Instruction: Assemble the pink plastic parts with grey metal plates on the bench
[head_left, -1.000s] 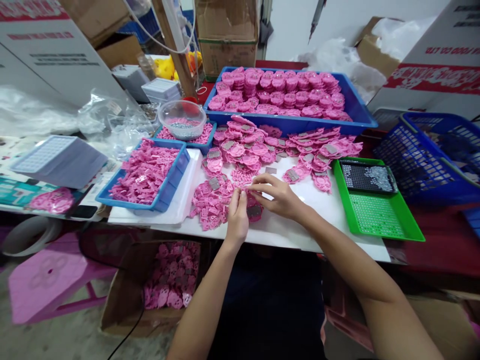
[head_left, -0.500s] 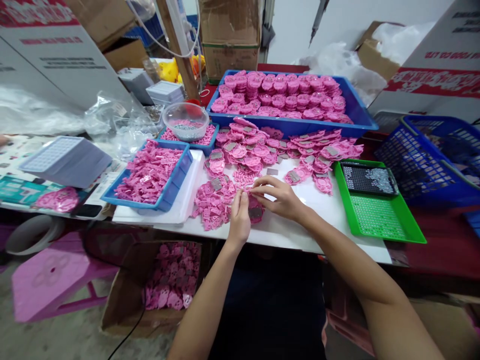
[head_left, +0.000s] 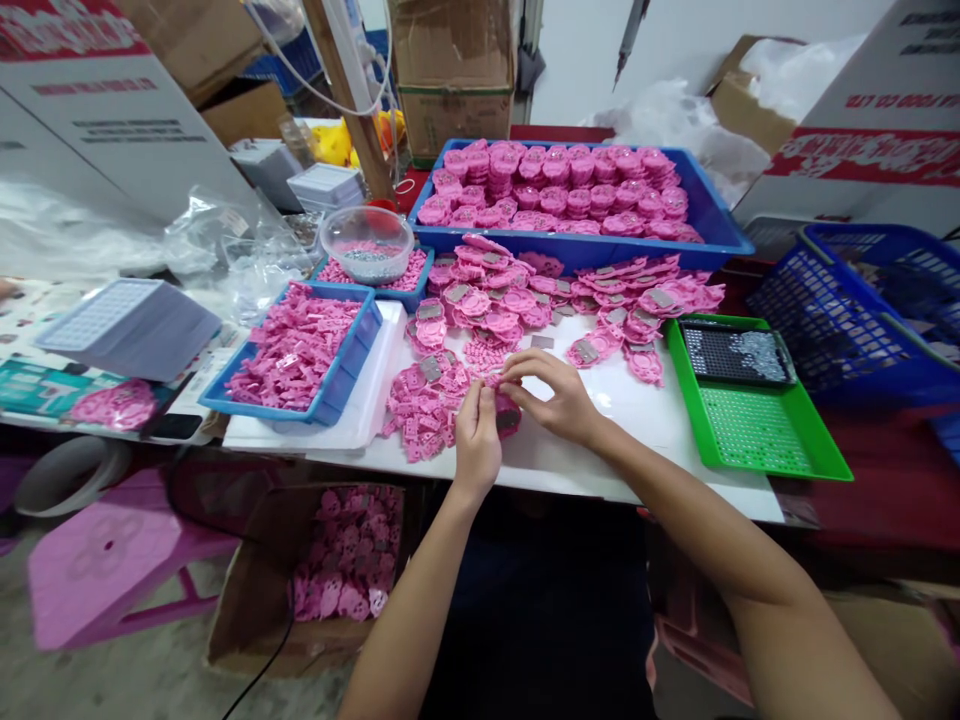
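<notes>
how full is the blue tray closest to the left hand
Heaped full: in the blue tray, pink plastic parts pile up above the rim.

Worktable (head_left: 637,405) (white surface, red at right) under loose pink parts (head_left: 421,412), large blue tray (head_left: 724,226), green tray (head_left: 814,428).

A pink stool (head_left: 112,545) stands at the near left, a blue basket (head_left: 832,335) at the right. Cardboard boxes (head_left: 454,50) are stacked far back, a yellow thing (head_left: 334,145) (partly hidden) left of them.
</notes>
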